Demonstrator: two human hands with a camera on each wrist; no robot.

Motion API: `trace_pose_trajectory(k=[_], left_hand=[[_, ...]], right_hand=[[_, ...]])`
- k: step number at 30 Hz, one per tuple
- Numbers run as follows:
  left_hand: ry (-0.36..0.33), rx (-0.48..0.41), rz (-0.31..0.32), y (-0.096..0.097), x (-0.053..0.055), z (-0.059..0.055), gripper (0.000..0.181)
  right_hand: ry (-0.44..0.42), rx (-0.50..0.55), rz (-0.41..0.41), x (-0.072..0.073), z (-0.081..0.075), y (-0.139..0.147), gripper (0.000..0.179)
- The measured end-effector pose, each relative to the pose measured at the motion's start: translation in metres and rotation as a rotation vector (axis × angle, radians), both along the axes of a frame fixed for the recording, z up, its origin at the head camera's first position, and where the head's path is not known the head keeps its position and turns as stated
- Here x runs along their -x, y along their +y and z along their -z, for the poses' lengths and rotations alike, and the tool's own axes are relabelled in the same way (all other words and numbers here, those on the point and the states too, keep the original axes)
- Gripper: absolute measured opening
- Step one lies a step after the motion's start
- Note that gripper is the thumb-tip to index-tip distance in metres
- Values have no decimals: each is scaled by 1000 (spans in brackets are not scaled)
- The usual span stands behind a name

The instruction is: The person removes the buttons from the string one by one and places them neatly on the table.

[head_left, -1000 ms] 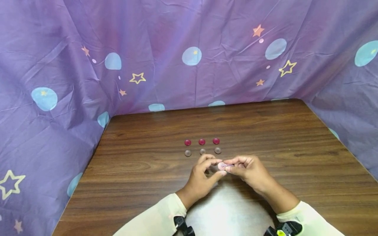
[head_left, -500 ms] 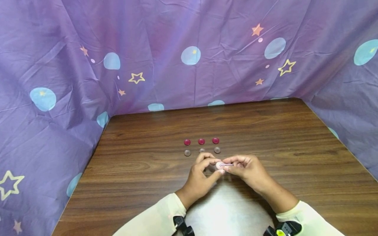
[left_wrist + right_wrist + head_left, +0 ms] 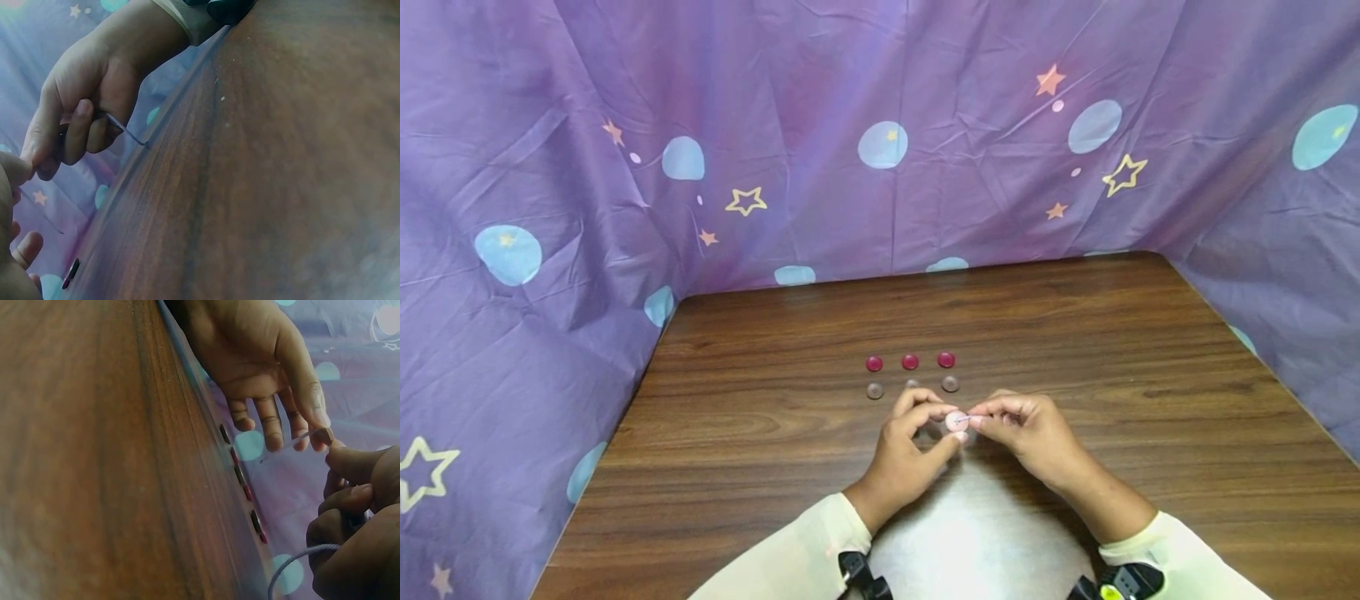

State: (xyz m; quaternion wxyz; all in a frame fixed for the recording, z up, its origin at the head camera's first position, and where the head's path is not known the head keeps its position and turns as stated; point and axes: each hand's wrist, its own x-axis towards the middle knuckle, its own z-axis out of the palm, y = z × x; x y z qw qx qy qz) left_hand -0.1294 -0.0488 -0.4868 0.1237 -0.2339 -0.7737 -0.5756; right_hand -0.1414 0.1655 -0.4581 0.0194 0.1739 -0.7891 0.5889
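Note:
My left hand [image 3: 904, 457] holds a pale pink button [image 3: 957, 423] by its edge between the fingertips and thumb, above the table. From the right, my right hand [image 3: 1043, 435] pinches a thin lilac string [image 3: 972, 417] close beside the button's rim. The button [image 3: 326, 435] shows edge-on in the right wrist view, and a straight length of string [image 3: 290, 445] sticks out on its far side. More string [image 3: 127, 130] trails out under the right hand's curled fingers in the left wrist view. The fingertips partly cover the button there.
A row of red buttons [image 3: 910, 362] lies on the wooden table [image 3: 760, 467] beyond the hands. Nearer is a row of grey-brown buttons [image 3: 875, 391], the middle one partly hidden by the left fingers. A purple patterned cloth [image 3: 820, 100] hangs behind and at both sides.
The pink button has shifted slightly left and its face now shows more fully. Less string shows between it and the right fingers, which keep their pinch.

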Motion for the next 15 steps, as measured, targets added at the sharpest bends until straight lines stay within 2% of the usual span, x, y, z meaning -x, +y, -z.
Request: trace_pose_trajectory(k=[5, 15], left_hand=[[8, -7, 2, 0, 1, 2, 33], [89, -15, -14, -1, 1, 5, 32]], right_hand=[[-28, 5, 14, 2, 1, 1, 6], [-47, 61, 44, -1, -2, 1, 10]])
